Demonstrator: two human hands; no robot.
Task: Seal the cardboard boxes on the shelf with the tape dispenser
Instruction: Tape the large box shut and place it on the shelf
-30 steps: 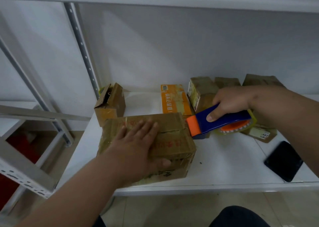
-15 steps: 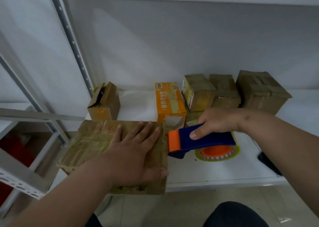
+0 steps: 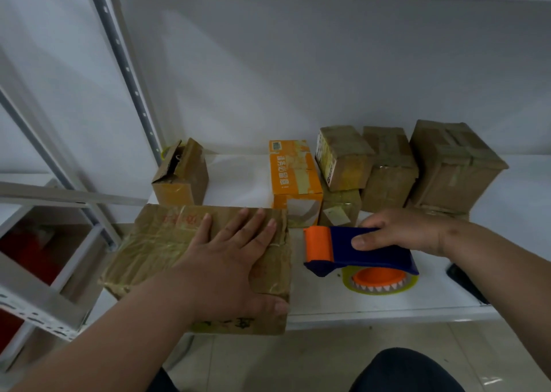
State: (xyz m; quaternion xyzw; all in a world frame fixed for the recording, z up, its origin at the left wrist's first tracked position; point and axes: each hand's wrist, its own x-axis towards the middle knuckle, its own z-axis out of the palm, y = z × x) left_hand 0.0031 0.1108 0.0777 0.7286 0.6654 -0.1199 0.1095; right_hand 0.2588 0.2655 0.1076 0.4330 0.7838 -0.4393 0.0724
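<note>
A large taped cardboard box (image 3: 161,242) lies at the front left of the white shelf (image 3: 328,305), overhanging its front edge. My left hand (image 3: 229,260) lies flat on the box's top with fingers spread, thumb over its right front corner. My right hand (image 3: 396,230) grips the blue and orange tape dispenser (image 3: 351,250), whose orange roller points at the box's right side, a small gap away. The tape roll (image 3: 378,282) hangs under the dispenser, close over the shelf.
A small half-open box (image 3: 182,174) stands behind the large one. An orange carton (image 3: 293,174) and several taped brown boxes (image 3: 387,165) line the back. A black phone (image 3: 465,281) lies at the right edge. Grey shelf uprights (image 3: 125,72) rise on the left.
The large box has slid left and toward the shelf's front edge under my left hand. My right hand has brought the dispenser down and left, close to the box's right side.
</note>
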